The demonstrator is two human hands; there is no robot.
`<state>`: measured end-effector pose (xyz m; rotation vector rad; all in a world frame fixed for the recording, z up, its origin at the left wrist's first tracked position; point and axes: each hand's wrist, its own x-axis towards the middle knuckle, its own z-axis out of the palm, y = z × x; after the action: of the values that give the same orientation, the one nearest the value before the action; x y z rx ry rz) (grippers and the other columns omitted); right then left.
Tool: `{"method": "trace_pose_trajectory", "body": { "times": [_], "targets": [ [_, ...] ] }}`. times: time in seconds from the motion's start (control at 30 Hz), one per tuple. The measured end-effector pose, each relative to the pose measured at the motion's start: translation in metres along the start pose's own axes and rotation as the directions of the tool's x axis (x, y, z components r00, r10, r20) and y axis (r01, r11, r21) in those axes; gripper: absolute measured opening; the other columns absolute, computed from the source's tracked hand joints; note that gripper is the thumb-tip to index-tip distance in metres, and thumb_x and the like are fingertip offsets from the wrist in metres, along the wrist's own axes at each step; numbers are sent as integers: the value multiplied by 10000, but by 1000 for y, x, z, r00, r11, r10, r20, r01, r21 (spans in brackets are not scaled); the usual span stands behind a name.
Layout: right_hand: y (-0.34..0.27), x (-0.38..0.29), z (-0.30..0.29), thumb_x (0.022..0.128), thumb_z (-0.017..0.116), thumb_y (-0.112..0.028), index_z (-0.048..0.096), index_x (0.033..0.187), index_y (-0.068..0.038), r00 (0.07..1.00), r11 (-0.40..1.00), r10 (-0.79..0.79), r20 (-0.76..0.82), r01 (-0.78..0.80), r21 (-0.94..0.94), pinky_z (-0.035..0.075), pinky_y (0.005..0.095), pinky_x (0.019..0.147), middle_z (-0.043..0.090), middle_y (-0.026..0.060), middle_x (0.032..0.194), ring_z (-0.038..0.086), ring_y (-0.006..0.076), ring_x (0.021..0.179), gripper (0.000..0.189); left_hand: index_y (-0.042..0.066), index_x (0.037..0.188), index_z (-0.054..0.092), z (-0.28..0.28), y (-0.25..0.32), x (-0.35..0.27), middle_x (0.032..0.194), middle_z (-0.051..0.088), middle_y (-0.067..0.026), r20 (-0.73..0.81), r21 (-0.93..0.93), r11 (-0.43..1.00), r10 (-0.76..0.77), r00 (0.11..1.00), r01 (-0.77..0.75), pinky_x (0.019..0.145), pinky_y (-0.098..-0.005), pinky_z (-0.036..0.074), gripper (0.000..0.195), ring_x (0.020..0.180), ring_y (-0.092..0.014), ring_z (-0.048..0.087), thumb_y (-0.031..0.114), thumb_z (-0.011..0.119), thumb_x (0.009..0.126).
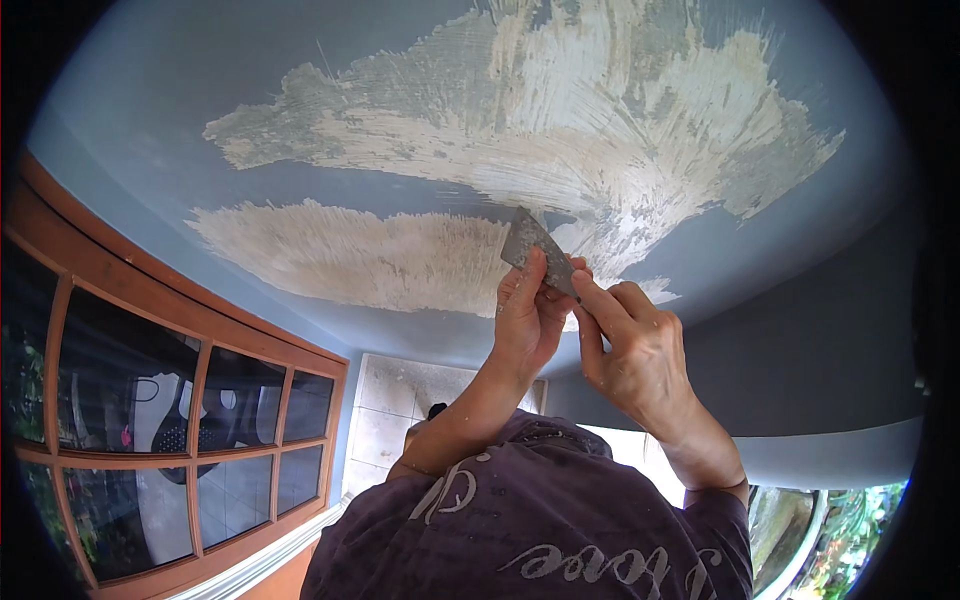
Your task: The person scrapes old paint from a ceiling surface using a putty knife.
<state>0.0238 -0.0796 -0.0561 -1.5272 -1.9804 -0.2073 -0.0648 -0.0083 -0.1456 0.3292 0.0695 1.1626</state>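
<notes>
Both hands are raised in front of a blue-grey painted wall (390, 191) with large scraped patches of bare, pale plaster (420, 259). My left hand (529, 307) grips a flat metal scraper blade (538, 251) with the thumb on its speckled face and the fingers behind. At the blade's lower right end, my right hand (634, 345) pinches the edge between thumb and index finger. A handle is not visible. The blade's upper corner overlaps the patch in view; whether it touches the wall I cannot tell. Pale flecks cling to my hands and forearms.
A wood-framed window (202, 450) with several glass panes stands at the left, above a white moulding (285, 544). Pale floor tiles (382, 427) show below the wall. A dark grey wall surface (802, 337) curves along the right, with greenery (862, 540) at the lower right.
</notes>
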Motion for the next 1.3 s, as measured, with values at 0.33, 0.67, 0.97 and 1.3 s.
{"method": "trace_pose_trajectory", "body": {
  "times": [0.33,0.67,0.97,1.3],
  "targets": [
    [-11,12,-3,709,633,-5,612,990,-39,998,1000,-12,57,12,5,452,331,416,545,91,643,556,241,463,284,38,909,601,1,9,-1,880,645,-106,-28,34,998,57,998,-56,637,-262,527,289,773,-170,632,285,450,917],
    [-10,18,6,721,573,-7,559,1044,11,994,996,-85,71,82,47,454,350,385,511,103,653,547,257,436,324,42,912,603,-11,16,-1,864,649,-114,-28,4,997,73,997,-73,635,-263,546,293,772,-162,639,278,429,926],
    [-8,7,0,735,595,-31,583,1025,2,996,1000,-11,88,9,24,448,346,387,528,104,664,548,248,437,292,25,895,606,-9,10,-2,853,644,-96,-33,53,998,19,999,-17,695,-284,499,301,776,-164,619,287,460,914],
    [3,0,3,731,592,-26,581,1033,-2,999,999,-8,46,6,38,450,334,381,519,96,658,555,239,441,303,32,890,612,-5,1,0,868,648,-123,-10,35,998,44,999,-44,658,-263,539,293,762,-169,640,271,445,921]
  ]
}}
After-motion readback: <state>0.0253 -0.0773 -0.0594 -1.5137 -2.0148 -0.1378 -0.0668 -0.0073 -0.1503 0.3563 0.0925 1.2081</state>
